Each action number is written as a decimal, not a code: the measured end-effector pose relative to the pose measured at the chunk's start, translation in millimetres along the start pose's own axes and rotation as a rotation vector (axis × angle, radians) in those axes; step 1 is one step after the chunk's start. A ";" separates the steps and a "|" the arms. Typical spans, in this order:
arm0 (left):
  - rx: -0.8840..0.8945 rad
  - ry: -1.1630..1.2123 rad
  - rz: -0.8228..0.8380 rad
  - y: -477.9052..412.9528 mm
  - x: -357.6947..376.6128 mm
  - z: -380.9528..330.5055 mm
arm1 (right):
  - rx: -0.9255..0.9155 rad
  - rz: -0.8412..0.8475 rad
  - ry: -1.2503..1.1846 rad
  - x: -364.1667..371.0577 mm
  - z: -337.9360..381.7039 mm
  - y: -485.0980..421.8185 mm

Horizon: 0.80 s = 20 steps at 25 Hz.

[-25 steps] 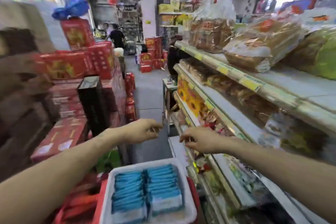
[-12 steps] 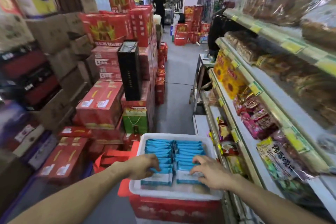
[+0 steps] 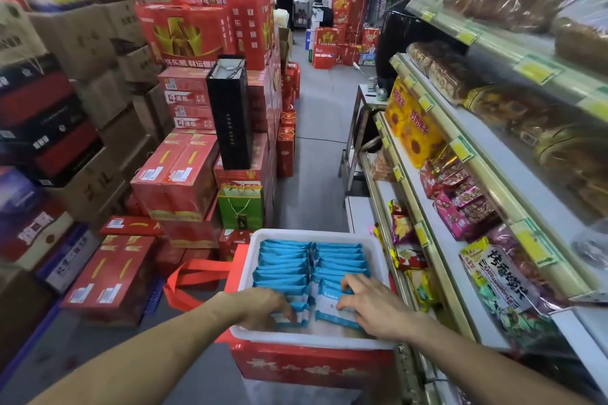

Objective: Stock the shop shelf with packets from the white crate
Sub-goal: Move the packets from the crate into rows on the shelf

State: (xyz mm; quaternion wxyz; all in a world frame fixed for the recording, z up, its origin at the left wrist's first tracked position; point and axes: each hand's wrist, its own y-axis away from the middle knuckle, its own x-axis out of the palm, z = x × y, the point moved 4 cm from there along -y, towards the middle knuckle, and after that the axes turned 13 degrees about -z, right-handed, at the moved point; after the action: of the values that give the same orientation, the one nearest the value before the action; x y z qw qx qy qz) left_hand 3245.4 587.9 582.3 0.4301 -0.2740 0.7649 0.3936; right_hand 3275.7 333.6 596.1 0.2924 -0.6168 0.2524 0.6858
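Crate: white crate (image 3: 309,234), lower centre of the frame, set on a red box (image 3: 312,367), just beside the lower rails of the shelf (image 3: 493,189).
Contents: blue packets (image 3: 286,261), two rows standing on edge inside the crate.
Left hand: left hand (image 3: 263,306), at the near end of the left row, fingers curled down around the front packets.
Right hand: right hand (image 3: 373,307), at the near end of the right row, fingers bent over the packet tops, thumb against the front one, pinching a bunch.
Shelf stock: snack bags (image 3: 460,204), right of the frame, yellow price tags along the rails.
Aisle, left: stacked red cartons (image 3: 174,174), a black bag (image 3: 230,115), a green bag (image 3: 241,209).
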 end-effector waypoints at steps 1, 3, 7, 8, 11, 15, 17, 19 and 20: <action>-0.002 0.005 0.000 -1.2 1.7 -1.1 | 0.009 0.019 0.013 0.8 -0.7 0.3; -0.004 0.015 -0.022 -3.0 4.6 -2.2 | 0.055 0.055 0.021 2.1 -1.0 -0.8; 0.034 0.014 -0.053 -1.1 1.7 -5.4 | 0.063 0.169 -0.037 8.9 5.1 -8.2; 0.041 0.014 -0.057 -0.3 -0.6 -5.4 | 0.044 0.228 -0.078 13.1 7.0 -8.6; 0.057 0.009 -0.073 2.2 -8.2 -2.1 | 0.022 0.344 -0.168 20.7 8.9 -9.2; 0.084 -0.007 -0.117 -0.5 -48.7 -3.5 | 0.052 0.323 -0.193 -4.8 11.0 -15.9; 0.118 -0.040 -0.137 -8.6 -91.1 -7.0 | 0.079 0.257 -0.190 -46.1 3.4 -22.3; 0.167 -0.078 -0.179 -22.2 -146.4 -19.9 | 0.111 0.184 -0.143 -106.5 -16.9 -22.6; 0.199 -0.095 -0.210 -29.5 -177.2 -30.5 | 0.126 0.141 -0.113 -141.2 -30.4 -18.9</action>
State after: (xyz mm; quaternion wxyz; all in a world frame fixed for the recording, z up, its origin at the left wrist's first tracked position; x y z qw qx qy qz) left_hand 3339.3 560.6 736.0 0.5296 -0.2898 0.7459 0.2812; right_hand 3320.0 312.7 733.3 0.2956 -0.5380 0.3210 0.7212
